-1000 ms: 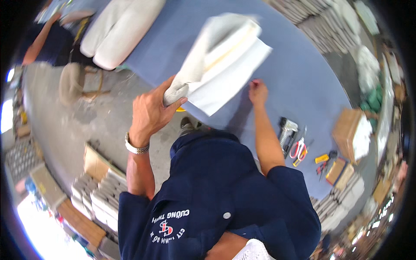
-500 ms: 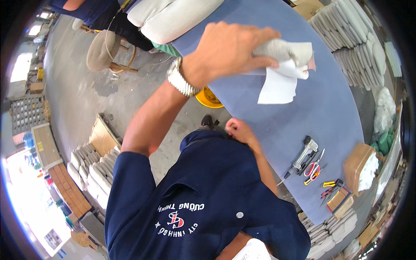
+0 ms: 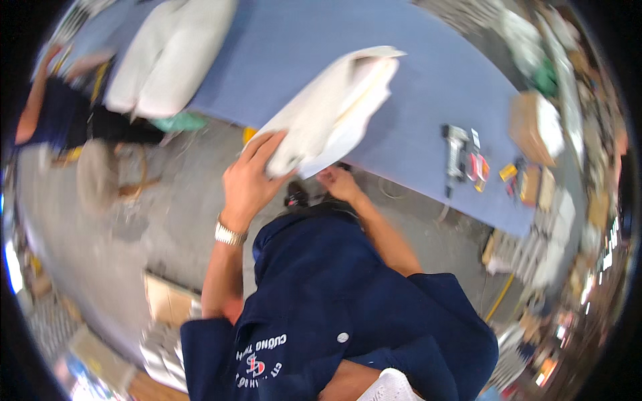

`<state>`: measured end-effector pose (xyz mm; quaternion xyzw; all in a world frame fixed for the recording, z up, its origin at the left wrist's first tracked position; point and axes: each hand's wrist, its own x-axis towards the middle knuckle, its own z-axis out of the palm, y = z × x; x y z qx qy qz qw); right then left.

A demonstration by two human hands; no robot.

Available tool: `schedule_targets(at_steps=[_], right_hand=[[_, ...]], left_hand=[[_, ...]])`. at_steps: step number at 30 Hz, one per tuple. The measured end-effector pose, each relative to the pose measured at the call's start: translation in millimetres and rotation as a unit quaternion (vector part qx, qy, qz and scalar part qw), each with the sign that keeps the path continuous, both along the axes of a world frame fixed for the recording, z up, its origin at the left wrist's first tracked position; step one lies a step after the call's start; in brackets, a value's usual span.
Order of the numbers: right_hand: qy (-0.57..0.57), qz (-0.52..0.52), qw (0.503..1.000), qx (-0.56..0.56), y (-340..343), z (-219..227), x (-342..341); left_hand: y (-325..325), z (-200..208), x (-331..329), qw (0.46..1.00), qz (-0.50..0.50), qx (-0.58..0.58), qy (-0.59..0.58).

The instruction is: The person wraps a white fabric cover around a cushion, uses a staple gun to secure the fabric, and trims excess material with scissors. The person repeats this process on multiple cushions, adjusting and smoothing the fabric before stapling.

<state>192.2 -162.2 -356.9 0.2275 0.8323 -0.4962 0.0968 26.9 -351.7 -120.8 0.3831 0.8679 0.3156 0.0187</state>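
Note:
My left hand (image 3: 251,177), with a metal watch on its wrist, is closed on the near end of a folded off-white fabric piece (image 3: 321,100). The fabric stretches up and away over the table edge, and a white inner layer (image 3: 344,140) shows along its right side. My right hand (image 3: 340,183) is by the table's near edge, just below the fabric, with its fingers curled. What those fingers hold, if anything, is too blurred to make out.
On the blue-grey table (image 3: 414,120) lie a staple gun (image 3: 456,150), red-handled scissors (image 3: 478,168) and yellow-handled pliers (image 3: 508,172). A cardboard box (image 3: 531,127) stands beyond. Pale cushions (image 3: 170,57) rest at the far left, near another person (image 3: 57,113). A stool (image 3: 100,174) is left.
My left hand has drawn the fabric from over the table back toward my body and left, and the fabric now hangs more extended. The view has turned; my right hand is nearer the fabric.

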Motion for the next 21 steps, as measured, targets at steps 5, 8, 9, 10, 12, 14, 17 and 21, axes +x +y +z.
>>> schedule_targets(at_steps=[5,8,9,10,12,14,17,21], right_hand=[[-0.09,-0.143,0.985,0.027,31,-7,110],[-0.137,-0.219,0.966,0.003,37,-6,160],[-0.162,-0.236,0.958,0.005,36,-3,169],[-0.187,-0.252,0.95,0.007,36,-1,179],[-0.2,-0.278,0.94,0.01,32,-1,195],[-0.176,-0.291,0.94,0.014,20,-9,207],[-0.134,-0.285,0.947,0.054,-7,-11,227],[-0.162,-0.317,0.934,-0.019,5,-8,247]], left_hand=[[5,-54,51,0.997,-0.065,-0.036,0.035],[36,-69,76,0.986,-0.14,-0.019,0.085],[48,-74,86,0.981,-0.167,-0.013,0.099],[58,-85,96,0.977,-0.192,-0.003,0.096],[68,-100,107,0.967,-0.238,-0.016,0.089],[72,-121,117,0.962,-0.258,-0.03,0.086],[70,-147,119,0.959,-0.264,-0.049,0.091],[71,-153,125,0.959,-0.263,-0.076,0.067]])
